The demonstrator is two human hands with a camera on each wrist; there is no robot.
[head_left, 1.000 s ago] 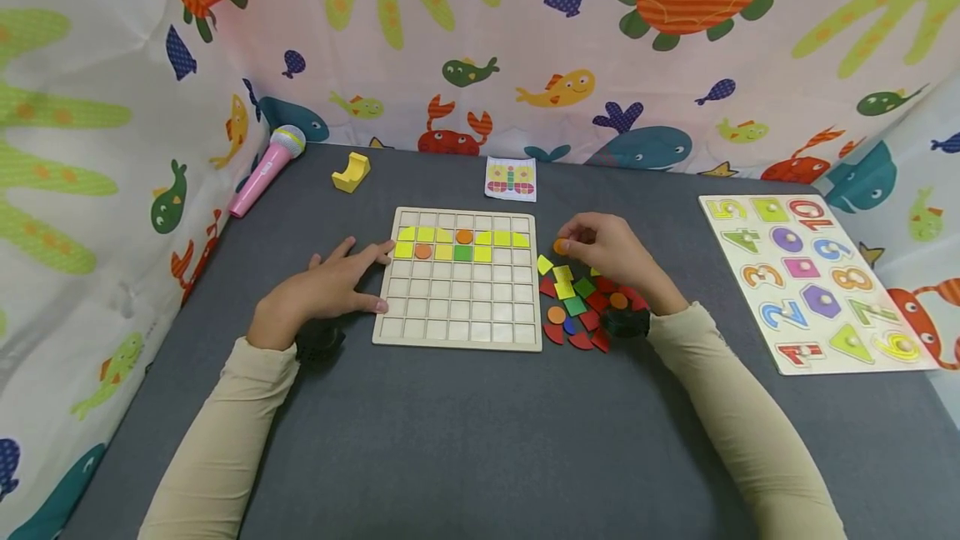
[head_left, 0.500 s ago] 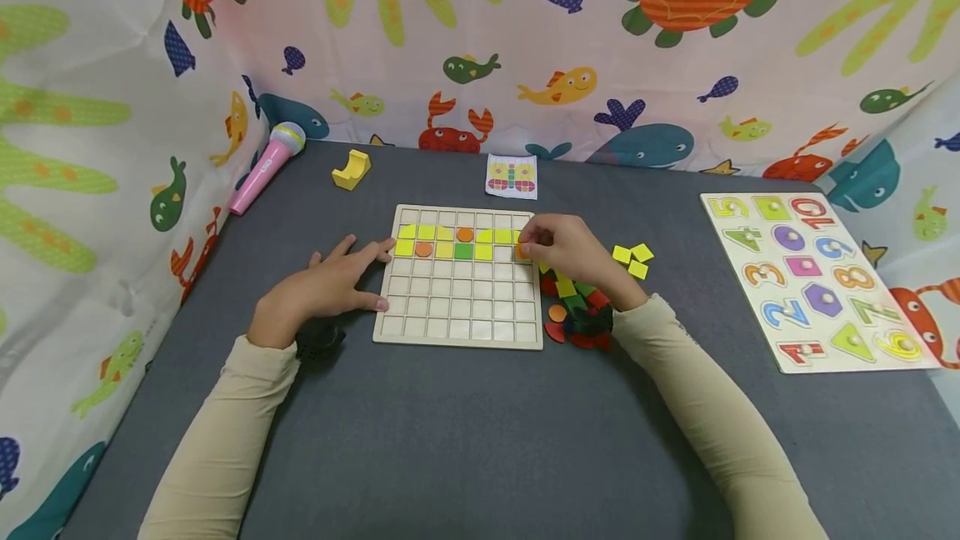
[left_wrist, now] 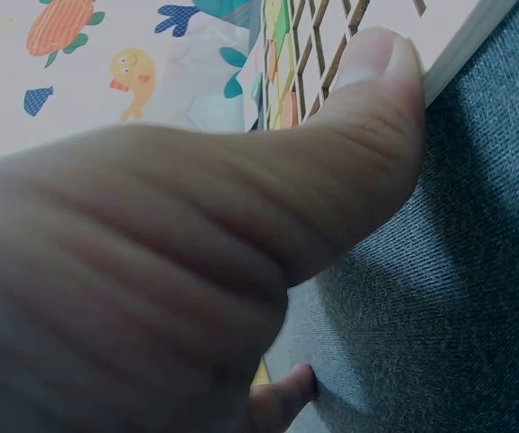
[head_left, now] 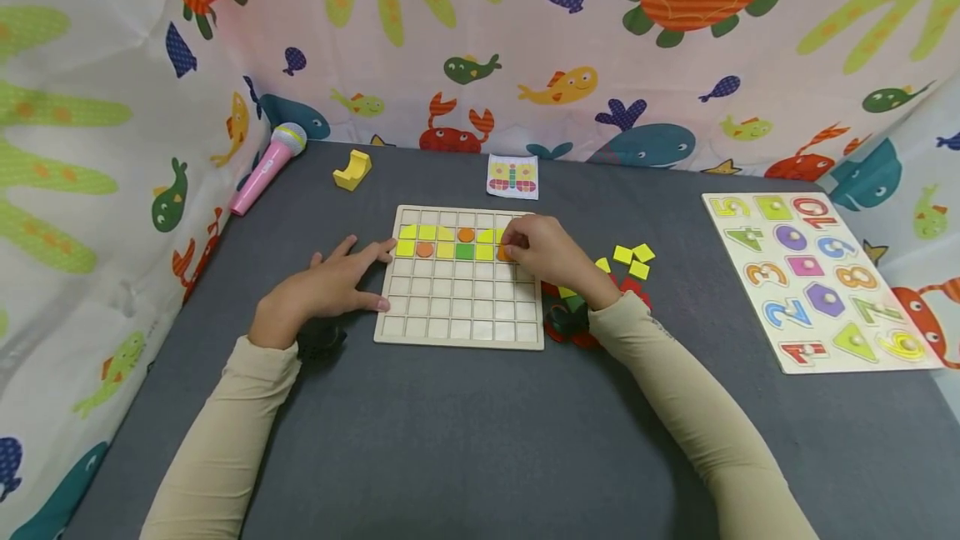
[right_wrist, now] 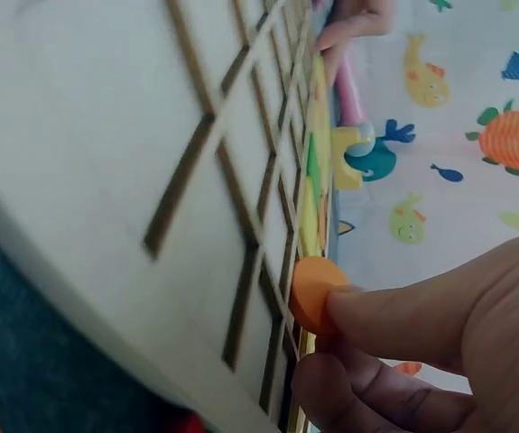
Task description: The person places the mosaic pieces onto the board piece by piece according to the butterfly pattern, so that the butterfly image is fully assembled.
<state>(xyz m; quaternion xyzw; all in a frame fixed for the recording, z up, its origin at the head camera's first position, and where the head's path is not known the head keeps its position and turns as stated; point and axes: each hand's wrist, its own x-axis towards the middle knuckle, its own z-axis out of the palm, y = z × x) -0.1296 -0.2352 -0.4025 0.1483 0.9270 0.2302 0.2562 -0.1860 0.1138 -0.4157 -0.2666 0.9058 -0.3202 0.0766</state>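
A pale wooden grid board (head_left: pixel 459 330) lies flat on the table, with yellow, orange and green pieces filling cells in two of its upper rows. My right hand (head_left: pixel 551 250) is over the board's right side and pinches an orange disc (right_wrist: pixel 313 293) between thumb and fingers. The disc is at a cell just right of a yellow square (head_left: pixel 484 252) in the lower filled row. At the board's left edge rests my left hand (head_left: pixel 318 290), fingers spread, its thumb (left_wrist: pixel 367 81) touching the frame. Under my right wrist, loose pieces (head_left: pixel 573 303) are partly hidden.
Several loose yellow squares (head_left: pixel 639 270) lie right of the board. A butterfly pattern card (head_left: pixel 513 177) is behind it. A yellow curved block (head_left: pixel 352 170) and a pink microphone (head_left: pixel 262 173) sit at the back left. A number puzzle board (head_left: pixel 821 282) lies at the right.
My right hand has moved left from beside the loose pieces onto the board, carrying the orange disc. My left hand has stayed at the board's left edge.
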